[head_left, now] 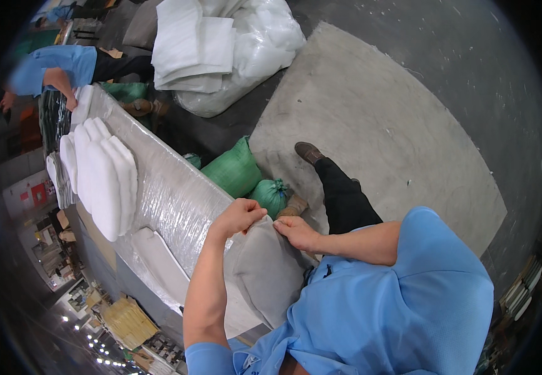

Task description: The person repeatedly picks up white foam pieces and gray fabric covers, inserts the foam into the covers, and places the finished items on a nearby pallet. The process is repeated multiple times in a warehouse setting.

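A grey fabric cushion cover [268, 269] lies across the near end of the table, close against my body, and looks rounded and filled out. My left hand [243, 216] pinches its far edge from the left. On the right of that same edge, my right hand [298, 234] grips the fabric between thumb and fingers. Only a short stretch of cloth separates the two hands. Whatever is inside the cover is hidden. Left of it on the table rests a flat, pale grey piece with a white edge [158, 255].
The long table [165, 181] is wrapped in clear film and carries stacked white padding pieces [105, 175]. Green sacks [233, 167] stand on the floor beside it. Beyond is a plastic-wrapped white bundle [252, 56]. A person in blue [65, 65] works at the table's far end.
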{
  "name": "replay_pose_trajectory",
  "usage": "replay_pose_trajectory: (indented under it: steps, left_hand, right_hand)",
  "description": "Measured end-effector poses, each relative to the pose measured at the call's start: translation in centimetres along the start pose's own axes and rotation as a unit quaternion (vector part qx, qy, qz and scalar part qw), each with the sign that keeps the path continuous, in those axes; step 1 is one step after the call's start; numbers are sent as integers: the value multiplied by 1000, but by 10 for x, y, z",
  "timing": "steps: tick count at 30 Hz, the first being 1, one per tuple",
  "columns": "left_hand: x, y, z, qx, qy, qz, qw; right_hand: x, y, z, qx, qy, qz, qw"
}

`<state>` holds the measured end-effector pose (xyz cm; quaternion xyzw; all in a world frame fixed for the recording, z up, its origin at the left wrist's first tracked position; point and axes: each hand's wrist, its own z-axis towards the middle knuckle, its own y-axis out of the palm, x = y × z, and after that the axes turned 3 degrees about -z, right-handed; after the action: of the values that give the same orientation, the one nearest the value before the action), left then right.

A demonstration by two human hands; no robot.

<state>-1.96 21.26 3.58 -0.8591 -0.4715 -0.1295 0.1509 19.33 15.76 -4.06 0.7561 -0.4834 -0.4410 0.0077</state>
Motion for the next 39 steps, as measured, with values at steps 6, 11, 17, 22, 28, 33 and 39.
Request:
replay_pose_trajectory:
  steps: [6,11,17,22,28,33,39]
  left_hand:
    - [16,-2,-7,-7,2,35,999]
    - [45,3,-7,-6,-54,153,987]
    - [50,8,7,-83,-71,200,974]
    - [35,15,22,-101,-48,87,990]
    - [14,38,45,-35,-30,-99,994]
    - [-14,41,59,3,-21,-235,972]
    - [-46,48,74,44,14,-300,953]
  right_hand:
    - [-7,-3,-5,7,5,-7,1000]
    - [-3,-4,-5,12,-20,-9,1000]
    - [5,-3,-2,22,-26,1,999]
    - [16,-10,0,53,-11,16,998]
    - [21,-15,10,128,17,115,985]
    - [8,-20,20,155,89,113,977]
    - [-7,-13,31,183,154,111,965]
